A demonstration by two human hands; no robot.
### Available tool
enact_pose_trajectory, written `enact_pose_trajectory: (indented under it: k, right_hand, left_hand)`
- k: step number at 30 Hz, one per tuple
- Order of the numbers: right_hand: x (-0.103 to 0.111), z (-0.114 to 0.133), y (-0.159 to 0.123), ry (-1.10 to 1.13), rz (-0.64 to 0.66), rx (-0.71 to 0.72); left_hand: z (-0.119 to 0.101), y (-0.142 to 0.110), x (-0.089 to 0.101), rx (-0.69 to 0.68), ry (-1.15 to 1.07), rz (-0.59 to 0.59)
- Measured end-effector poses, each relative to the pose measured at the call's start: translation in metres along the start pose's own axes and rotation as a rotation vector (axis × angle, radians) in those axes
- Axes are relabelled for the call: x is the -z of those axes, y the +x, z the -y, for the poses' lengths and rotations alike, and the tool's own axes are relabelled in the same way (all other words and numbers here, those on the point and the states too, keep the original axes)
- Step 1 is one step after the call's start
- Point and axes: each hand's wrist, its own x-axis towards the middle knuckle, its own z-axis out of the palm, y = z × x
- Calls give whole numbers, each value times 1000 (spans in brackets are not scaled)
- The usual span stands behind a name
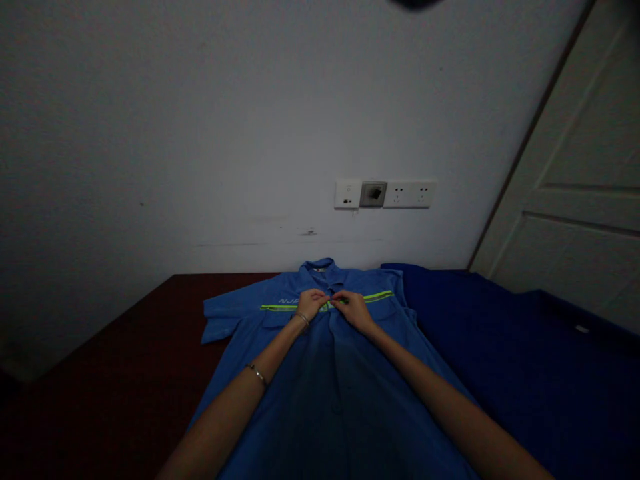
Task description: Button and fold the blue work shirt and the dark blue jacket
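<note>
A blue short-sleeved work shirt [305, 373] lies face up with its collar toward the wall. Yellow-green reflective stripes cross its chest, and white lettering shows on one side. My left hand [312, 303] pinches the shirt's front placket at stripe height, a bracelet on its wrist and another up the forearm. Close beside it, my right hand [351, 310] pinches the opposite edge of the same placket. The fingertips of both hands nearly meet at the shirt's middle. Whether a button sits between them is too small and dark to tell.
The shirt rests on a dark red surface [135, 360]. To the right spreads a dark blue cloth [520, 360]. Behind stands a pale wall [240, 133] with a row of sockets [407, 194]. A panelled door [575, 160] is at the right.
</note>
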Motion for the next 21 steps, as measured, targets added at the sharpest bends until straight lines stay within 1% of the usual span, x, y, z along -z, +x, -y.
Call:
enact_pose_trajectory:
  k: [9, 15, 18, 21]
  right_hand:
    - [1, 0, 2, 56, -5, -51]
    - [-4, -2, 2, 138, -28, -90]
    - [-7, -6, 3, 231, -34, -140]
    - [-9, -10, 5, 337, -32, -199]
  left_hand:
    - [6, 3, -1, 32, -44, -71]
    - [4, 0, -4, 28, -65, -119]
    - [2, -3, -3, 4, -64, -83]
    - [-1, -6, -3, -40, -55, -2]
